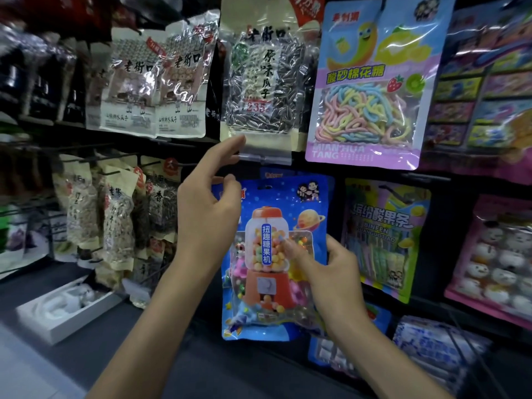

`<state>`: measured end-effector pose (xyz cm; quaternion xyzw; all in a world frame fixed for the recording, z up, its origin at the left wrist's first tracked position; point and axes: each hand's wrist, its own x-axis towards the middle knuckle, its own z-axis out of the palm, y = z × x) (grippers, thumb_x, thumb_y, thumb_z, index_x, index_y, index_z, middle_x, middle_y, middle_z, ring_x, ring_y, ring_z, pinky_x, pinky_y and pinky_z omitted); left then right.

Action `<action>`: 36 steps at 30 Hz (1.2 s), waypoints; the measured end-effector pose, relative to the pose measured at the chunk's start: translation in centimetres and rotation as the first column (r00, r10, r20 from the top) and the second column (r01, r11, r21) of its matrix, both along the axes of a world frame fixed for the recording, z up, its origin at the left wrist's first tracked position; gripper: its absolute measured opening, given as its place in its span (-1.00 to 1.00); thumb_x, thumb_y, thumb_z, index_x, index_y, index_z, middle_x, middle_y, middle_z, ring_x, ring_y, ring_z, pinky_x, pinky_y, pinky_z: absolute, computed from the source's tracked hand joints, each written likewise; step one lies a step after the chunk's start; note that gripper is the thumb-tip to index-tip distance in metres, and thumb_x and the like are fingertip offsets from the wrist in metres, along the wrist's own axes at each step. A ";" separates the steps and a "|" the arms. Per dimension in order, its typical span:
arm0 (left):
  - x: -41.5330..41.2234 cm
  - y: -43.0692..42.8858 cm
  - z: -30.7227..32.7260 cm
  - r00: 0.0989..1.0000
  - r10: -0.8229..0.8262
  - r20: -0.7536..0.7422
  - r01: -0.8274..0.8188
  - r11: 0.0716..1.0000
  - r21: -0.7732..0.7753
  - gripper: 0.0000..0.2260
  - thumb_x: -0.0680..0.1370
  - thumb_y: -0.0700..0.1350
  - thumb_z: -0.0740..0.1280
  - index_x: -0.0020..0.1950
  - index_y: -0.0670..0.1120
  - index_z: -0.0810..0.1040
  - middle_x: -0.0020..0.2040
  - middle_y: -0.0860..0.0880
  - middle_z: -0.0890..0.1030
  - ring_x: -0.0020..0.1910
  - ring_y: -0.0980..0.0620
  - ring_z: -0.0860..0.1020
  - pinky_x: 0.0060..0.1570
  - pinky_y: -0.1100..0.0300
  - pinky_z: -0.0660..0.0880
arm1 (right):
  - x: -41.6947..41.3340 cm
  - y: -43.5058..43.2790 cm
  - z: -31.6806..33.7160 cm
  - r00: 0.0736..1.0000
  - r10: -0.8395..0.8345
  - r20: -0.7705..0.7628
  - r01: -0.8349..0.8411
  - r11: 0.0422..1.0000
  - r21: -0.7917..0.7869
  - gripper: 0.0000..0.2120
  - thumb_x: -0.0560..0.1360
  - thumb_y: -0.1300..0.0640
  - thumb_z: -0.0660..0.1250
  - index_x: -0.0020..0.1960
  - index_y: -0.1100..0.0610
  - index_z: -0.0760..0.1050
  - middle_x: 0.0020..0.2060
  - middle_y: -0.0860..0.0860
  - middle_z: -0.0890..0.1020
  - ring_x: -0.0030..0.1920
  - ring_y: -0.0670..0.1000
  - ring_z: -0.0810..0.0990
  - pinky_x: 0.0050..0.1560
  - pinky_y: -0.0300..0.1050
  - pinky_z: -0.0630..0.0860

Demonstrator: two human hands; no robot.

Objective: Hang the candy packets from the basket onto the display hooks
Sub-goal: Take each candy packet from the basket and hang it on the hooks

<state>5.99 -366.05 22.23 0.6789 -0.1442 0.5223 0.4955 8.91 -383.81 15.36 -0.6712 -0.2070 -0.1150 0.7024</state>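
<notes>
– Hands first: what is the person doing with them?
– The right hand point(336, 266) grips the right edge of a blue candy packet point(288, 203), thumb on the front, fingers behind. The left hand point(207, 205) is relaxed and spread and holds nothing. Its forefinger tip reaches the clear label strip point(264, 158), and its thumb tip touches the packet's top left corner.
– What does the packet say?
– 扭趣糖果机, on a drawn gumball machine with a ringed planet beside it. The packet is upright between the two hands, just under the strip. Whether its hole sits on a hook cannot be told.
– And around the hands?
– Above the left fingers is a sunflower-seed packet point(259, 82) reading 老街口 原味瓜子 and 235. Above the right hand is a marshmallow packet point(371, 82): 酸砂棉花糖, MIAN HUA TANG. Right of the right hand hangs a sour-strip packet point(385, 240) marked BINFEN. Left of the left hand hang more seed packets point(115, 220), with a white box point(66, 309) below them.
</notes>
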 end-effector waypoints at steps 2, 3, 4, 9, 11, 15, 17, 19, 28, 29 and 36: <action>0.0 0.1 0.0 1.000 0.001 -0.003 -0.001 1.000 0.002 -0.50 0.63 -0.41 0.19 0.47 0.00 0.53 0.33 0.14 0.62 0.32 0.22 0.55 0.08 0.41 0.48 | -0.1 0.2 0.3 1.000 -0.004 0.018 0.004 1.000 0.003 -0.79 0.50 0.01 0.52 0.09 0.05 0.65 -0.08 -0.16 0.77 -0.07 -0.14 0.76 -0.16 -0.22 0.68; 0.0 0.2 0.0 1.000 -0.001 -0.005 0.001 1.000 0.001 -0.50 0.63 -0.41 0.19 0.47 0.00 0.53 0.33 0.13 0.62 0.30 0.23 0.56 0.05 0.43 0.47 | -0.1 0.2 0.4 1.000 -0.006 0.014 0.006 1.000 0.009 -0.81 0.51 0.04 0.52 0.08 0.06 0.66 -0.09 -0.15 0.78 -0.09 -0.15 0.75 -0.20 -0.27 0.65; 0.0 0.3 0.0 1.000 -0.004 -0.007 0.004 1.000 -0.002 -0.50 0.63 -0.41 0.19 0.47 0.00 0.53 0.33 0.12 0.62 0.27 0.25 0.56 0.01 0.43 0.47 | -0.2 0.3 0.5 1.000 -0.015 0.009 0.015 1.000 0.016 -0.83 0.51 0.06 0.52 0.07 0.08 0.66 -0.10 -0.14 0.78 -0.10 -0.15 0.75 -0.23 -0.30 0.63; 0.2 0.5 -0.1 1.000 -0.004 -0.003 0.004 1.000 0.001 -0.50 0.63 -0.41 0.19 0.47 0.01 0.53 0.33 0.16 0.61 0.33 0.23 0.54 0.03 0.34 0.53 | -0.1 0.8 1.1 0.998 -0.056 -0.024 0.057 0.998 0.025 -0.79 0.49 0.03 0.54 0.04 0.11 0.66 -0.14 -0.13 0.78 -0.16 -0.16 0.75 -0.23 -0.28 0.63; 0.3 0.4 -0.2 1.000 0.004 0.005 -0.004 1.000 -0.005 -0.51 0.63 -0.42 0.19 0.45 0.00 0.54 0.31 0.12 0.62 0.30 0.21 0.56 -0.03 0.33 0.54 | 0.5 1.0 0.7 0.995 -0.092 -0.027 0.092 0.996 0.008 -0.69 0.45 -0.09 0.56 0.07 0.08 0.67 -0.09 -0.11 0.78 -0.07 -0.11 0.76 -0.03 -0.02 0.70; 1.0 -0.2 -1.1 0.990 0.123 0.067 -0.113 0.985 -0.133 -0.63 0.57 -0.41 0.19 0.24 -0.11 0.63 0.10 0.02 0.68 0.13 0.10 0.63 -0.03 0.35 0.51 | 2.1 1.5 -0.4 0.983 -0.177 -0.039 0.177 0.984 0.011 -0.12 0.22 -0.49 0.55 0.35 0.03 0.59 0.23 -0.08 0.70 0.30 0.02 0.64 0.35 0.22 0.55; 1.9 -0.5 -2.1 0.980 0.190 0.056 -0.171 0.955 -0.242 -0.71 0.53 -0.39 0.20 0.07 -0.12 0.62 -0.04 0.04 0.66 -0.02 0.14 0.62 -0.05 0.25 0.52 | 2.9 1.5 -0.8 0.979 -0.198 -0.049 0.200 0.979 0.036 0.01 0.19 -0.50 0.55 0.47 0.04 0.49 0.35 -0.06 0.63 0.38 0.04 0.58 0.40 0.22 0.51; 3.2 -0.6 -3.4 0.977 0.207 -0.042 -0.209 0.926 -0.315 -0.77 0.52 -0.38 0.22 -0.01 -0.10 0.58 -0.11 0.06 0.63 -0.12 0.14 0.58 -0.09 0.15 0.53 | 3.6 1.6 -1.2 0.975 -0.218 -0.044 0.220 0.974 0.053 0.06 0.14 -0.56 0.53 0.46 0.02 0.50 0.35 -0.05 0.63 0.37 0.05 0.59 0.37 0.21 0.54; 9.0 -1.2 -9.9 0.882 -0.030 -0.470 -0.127 0.946 -0.299 -0.77 0.64 -0.04 0.35 0.30 0.05 0.53 0.08 0.10 0.62 0.06 0.11 0.63 -0.03 0.08 0.58 | 6.8 1.6 -0.8 0.978 -0.181 -0.105 0.195 0.970 0.144 -0.21 0.30 -0.28 0.62 0.41 0.01 0.48 0.16 -0.24 0.59 0.05 -0.22 0.64 0.03 -0.18 0.63; 9.5 -1.2 -10.2 0.879 -0.060 -0.474 -0.104 0.944 -0.312 -0.77 0.64 -0.01 0.36 0.30 0.08 0.53 0.09 0.08 0.63 0.07 0.08 0.65 0.02 0.01 0.62 | 7.6 1.4 -0.8 0.978 -0.180 -0.104 0.194 0.970 0.144 -0.39 0.39 -0.14 0.62 0.32 0.00 0.48 0.04 -0.29 0.56 -0.10 -0.30 0.63 -0.11 -0.33 0.58; 12.2 -2.5 -11.4 0.860 -0.267 -0.435 0.078 0.911 -0.406 -0.54 0.58 0.02 0.48 0.46 0.10 0.47 0.04 0.00 0.70 -0.05 0.07 0.73 -0.06 0.01 0.70 | 11.1 0.4 -1.0 0.959 -0.280 -0.040 0.281 0.960 0.004 -0.66 0.49 0.06 0.57 0.07 0.09 0.45 -0.18 -0.20 0.55 -0.27 -0.53 0.51 -0.35 -0.52 0.42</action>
